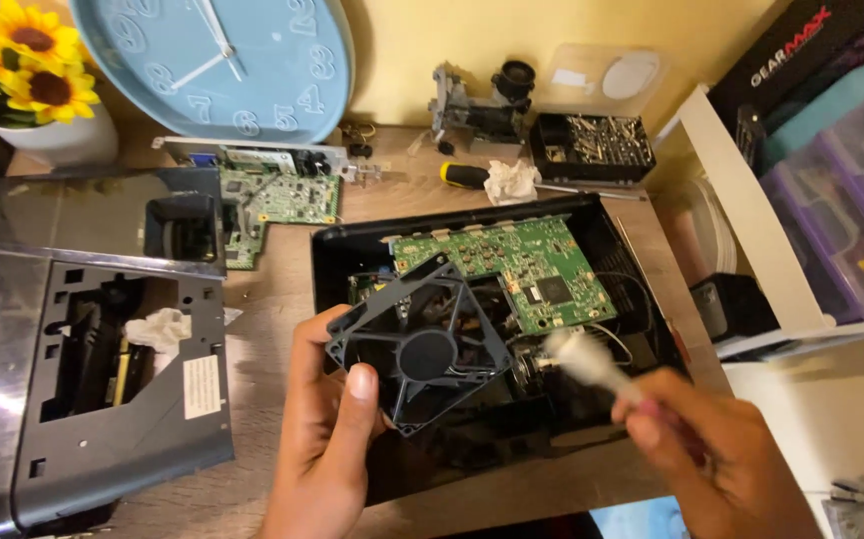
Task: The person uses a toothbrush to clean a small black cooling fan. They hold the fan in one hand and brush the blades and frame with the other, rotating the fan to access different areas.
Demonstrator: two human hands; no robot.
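Observation:
My left hand [324, 429] grips a square black cooling fan [422, 344] by its lower left corner, thumb on the frame, holding it tilted above an open black device case [612, 235]. Inside that case lies a green circuit board [512, 268]. My right hand [716, 449] is shut on a thin stick with a white tip [577, 354], blurred by motion; the tip is just to the right of the fan.
A dark grey cover panel [123, 399] with a crumpled tissue lies on the left. Behind are a second green board [277, 195], a yellow-handled screwdriver [467, 176], a black tray of screws [592, 145], a blue wall clock [217, 60], sunflowers in a white pot, and purple storage bins at right.

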